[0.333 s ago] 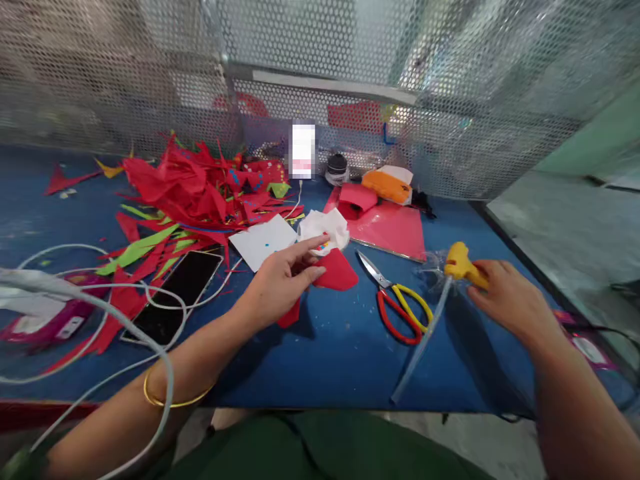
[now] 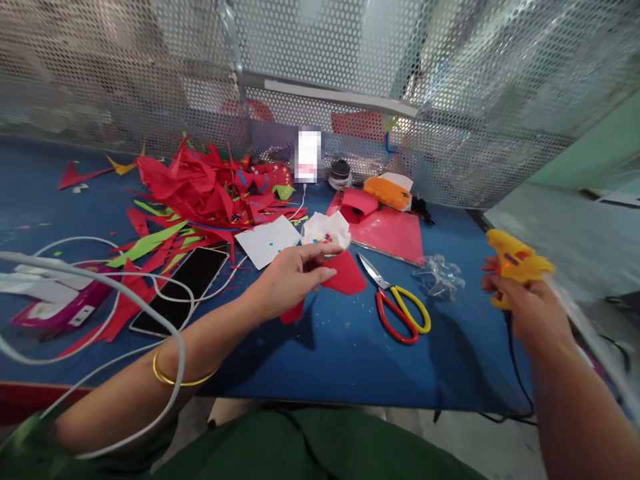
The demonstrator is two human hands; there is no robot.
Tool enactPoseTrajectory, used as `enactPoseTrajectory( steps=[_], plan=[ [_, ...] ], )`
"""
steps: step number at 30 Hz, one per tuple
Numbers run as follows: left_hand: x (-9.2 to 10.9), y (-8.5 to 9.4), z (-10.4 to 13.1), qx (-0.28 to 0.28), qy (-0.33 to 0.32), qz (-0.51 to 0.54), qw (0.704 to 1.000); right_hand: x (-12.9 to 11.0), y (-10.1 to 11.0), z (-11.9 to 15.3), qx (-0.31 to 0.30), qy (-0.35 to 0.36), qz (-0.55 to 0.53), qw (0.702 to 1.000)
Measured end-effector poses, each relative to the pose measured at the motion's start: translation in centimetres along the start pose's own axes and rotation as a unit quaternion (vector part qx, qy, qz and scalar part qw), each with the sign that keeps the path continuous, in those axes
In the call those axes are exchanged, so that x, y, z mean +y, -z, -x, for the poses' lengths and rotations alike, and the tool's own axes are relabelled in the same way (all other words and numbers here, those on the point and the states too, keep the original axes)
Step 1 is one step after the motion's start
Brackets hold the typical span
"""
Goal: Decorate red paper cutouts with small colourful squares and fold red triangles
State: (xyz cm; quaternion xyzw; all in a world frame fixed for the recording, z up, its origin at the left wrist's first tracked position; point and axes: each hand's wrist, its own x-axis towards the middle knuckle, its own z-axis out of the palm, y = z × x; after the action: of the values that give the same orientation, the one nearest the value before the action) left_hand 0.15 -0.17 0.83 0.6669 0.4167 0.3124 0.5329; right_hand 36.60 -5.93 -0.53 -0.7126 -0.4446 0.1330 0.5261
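My left hand (image 2: 293, 277) pinches a red paper piece (image 2: 345, 272) between thumb and fingers, over the blue table. Just behind it lies a crumpled white paper (image 2: 326, 230) with small coloured bits in it. A white sheet (image 2: 269, 241) is on its left. On the right, my right hand (image 2: 537, 310) is wrapped round a yellow glue gun (image 2: 520, 260), raised near the table's right edge, with a clear glue stick (image 2: 590, 333) coming out of its back. Scissors (image 2: 397, 303) with one red and one yellow handle lie between my hands.
Red and green scraps (image 2: 200, 190) heap at the back left. A black phone (image 2: 185, 290), white cables and a magenta device (image 2: 63, 303) are at the left. A red packet (image 2: 390, 233), an orange item (image 2: 387, 192) and clear plastic (image 2: 440, 277) lie right of centre. A mesh panel stands behind.
My right hand has lifted the yellow glue gun to the right and turned it, so the glue stick now points right. My left hand still holds the red piece.
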Motion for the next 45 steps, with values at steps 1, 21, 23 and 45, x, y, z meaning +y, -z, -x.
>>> enactPoseTrajectory(
  steps=[1, 21, 23, 45],
  plan=[
    [0.1, 0.0, 0.1, 0.009, -0.002, 0.005, 1.0, -1.0, -0.5, 0.5, -0.012, -0.018, -0.115, 0.993],
    [-1.3, 0.2, 0.4, 0.037, -0.018, -0.051, 0.998, -7.1, -12.9, 8.8, -0.3, -0.094, -0.251, 0.916],
    [-1.6, 0.2, 0.4, 0.065, -0.056, -0.108, 0.99, -7.0, -13.1, 9.0, -0.309, -0.106, -0.258, 0.909],
    [-2.6, 0.5, -0.8, 0.044, 0.132, 0.109, 0.984, -4.2, -9.9, 7.4, -0.409, 0.063, -0.166, 0.895]
  ],
)
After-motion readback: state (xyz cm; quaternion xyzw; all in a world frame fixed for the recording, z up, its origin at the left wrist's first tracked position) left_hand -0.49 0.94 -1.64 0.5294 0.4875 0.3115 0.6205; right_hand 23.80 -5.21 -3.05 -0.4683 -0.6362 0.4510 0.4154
